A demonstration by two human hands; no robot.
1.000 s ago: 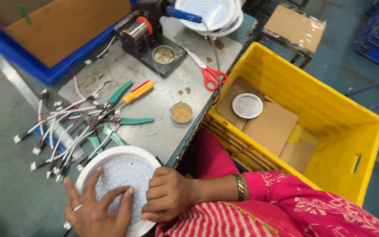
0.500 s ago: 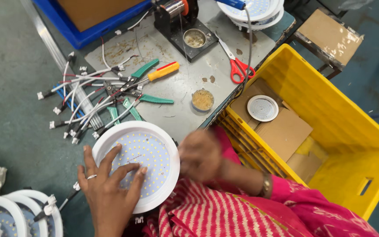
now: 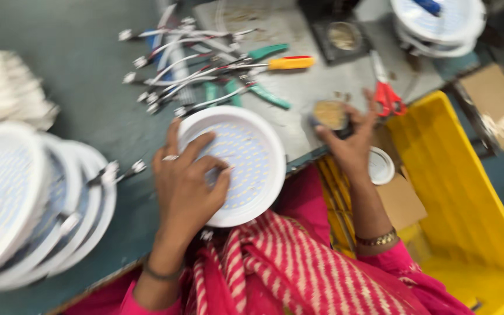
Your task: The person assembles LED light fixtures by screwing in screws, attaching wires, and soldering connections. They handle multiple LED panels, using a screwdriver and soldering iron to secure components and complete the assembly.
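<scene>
The head view looks down, blurred, on a grey surface [image 3: 77, 76] at the person's lap. The left hand [image 3: 185, 181] lies flat on a round white lamp panel [image 3: 237, 166], whose face is dotted with small pale lights. Its fingers [image 3: 196, 149] are spread and released, pressing on the panel's face rather than gripping it; a ring shows on one of them. The panel sits at the near edge of the surface, partly over the person's red-and-white striped cloth [image 3: 287, 268].

The right hand [image 3: 351, 143] reaches out to a small round tin [image 3: 329, 114] with yellowish stuff in it, which stands on the surface just right of the panel. Its fingers curl round the tin's near side and touch it; the blur hides whether they truly clasp it. A bracelet sits on that wrist.

Beyond the panel lies a bundle of wires [image 3: 176, 70] with white plugs, touching its far rim. Among them lie green-handled pliers [image 3: 258, 90] and a yellow-handled screwdriver [image 3: 287, 62]. Red-handled scissors [image 3: 385, 90] lie just right of the tin. At far left a stack of white panels [image 3: 24, 192] overlaps in a row. A second stack of panels [image 3: 438, 23] stands at the top right. To the right, below the surface's edge, a yellow crate [image 3: 462, 192] holds brown card and a small white disc [image 3: 380, 166].
</scene>
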